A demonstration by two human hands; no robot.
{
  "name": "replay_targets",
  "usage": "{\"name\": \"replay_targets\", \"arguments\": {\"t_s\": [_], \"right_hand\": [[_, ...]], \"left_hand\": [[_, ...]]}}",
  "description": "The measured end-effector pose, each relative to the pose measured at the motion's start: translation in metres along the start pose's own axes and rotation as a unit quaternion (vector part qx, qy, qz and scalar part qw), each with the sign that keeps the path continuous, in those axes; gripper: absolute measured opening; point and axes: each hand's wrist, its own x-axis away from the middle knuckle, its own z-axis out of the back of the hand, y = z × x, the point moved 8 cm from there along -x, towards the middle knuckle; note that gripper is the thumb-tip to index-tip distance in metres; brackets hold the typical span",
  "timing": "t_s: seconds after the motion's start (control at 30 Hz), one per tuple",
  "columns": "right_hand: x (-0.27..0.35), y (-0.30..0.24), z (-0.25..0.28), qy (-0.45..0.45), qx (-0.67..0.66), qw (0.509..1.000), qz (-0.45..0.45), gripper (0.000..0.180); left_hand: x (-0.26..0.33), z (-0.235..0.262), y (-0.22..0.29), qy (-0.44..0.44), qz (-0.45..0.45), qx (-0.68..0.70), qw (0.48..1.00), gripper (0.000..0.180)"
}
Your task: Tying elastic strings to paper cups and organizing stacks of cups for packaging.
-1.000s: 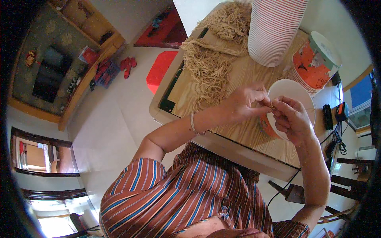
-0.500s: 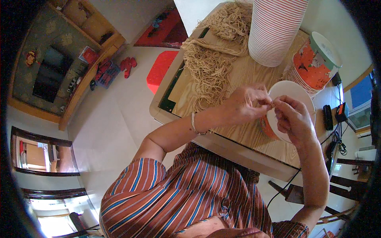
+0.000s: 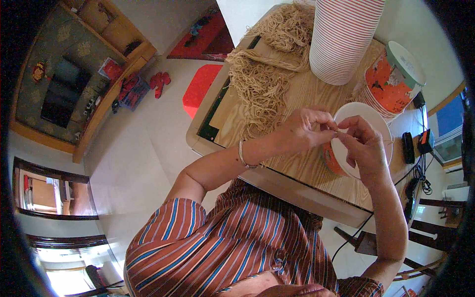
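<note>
My left hand (image 3: 306, 129) and my right hand (image 3: 365, 146) meet over an orange paper cup with a white inside (image 3: 359, 115) that stands on the wooden table (image 3: 307, 94). Both pinch a thin tan string (image 3: 338, 132) between their fingertips, just above the cup's rim. A silver bangle sits on my left wrist. A heap of the same tan strings (image 3: 260, 84) lies on the table left of my hands.
A tall stack of red-striped paper cups (image 3: 343, 37) stands at the back of the table. A second orange cup stack lying tilted (image 3: 391, 81) is to its right. Black chargers and cables (image 3: 418, 146) lie at the table's right edge. A red stool (image 3: 198, 89) stands on the floor.
My hands stay together over the cup. The fingers have shifted slightly on the string, otherwise nothing moved.
</note>
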Motion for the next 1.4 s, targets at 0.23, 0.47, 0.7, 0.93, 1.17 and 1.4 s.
{"name": "replay_targets", "arguments": {"t_s": [0.23,0.47,0.7,0.93,1.17,1.4], "right_hand": [[0.000,-0.008,0.006,0.068,0.114,0.979,0.157,0.006],[-0.002,0.009,0.006,0.025,0.003,0.998,-0.060,0.010],[-0.006,0.026,0.001,-0.057,-0.158,0.981,-0.094,0.014],[-0.006,0.030,-0.001,-0.073,-0.200,0.969,-0.123,0.014],[-0.006,0.023,0.008,-0.032,-0.140,0.988,-0.050,0.015],[-0.005,0.016,0.005,-0.017,-0.081,0.997,-0.004,0.012]], "left_hand": [[-0.002,0.001,0.012,-0.018,-0.060,-0.072,0.995,0.013],[0.000,-0.002,0.013,-0.007,-0.067,-0.116,0.991,0.012],[0.005,-0.001,0.013,0.034,-0.024,-0.082,0.996,0.014],[0.007,-0.001,0.017,0.036,-0.069,-0.113,0.991,0.012],[0.005,-0.003,0.008,0.031,-0.036,-0.062,0.997,0.011],[0.004,-0.007,-0.029,0.017,0.101,0.179,0.979,0.007]]}}
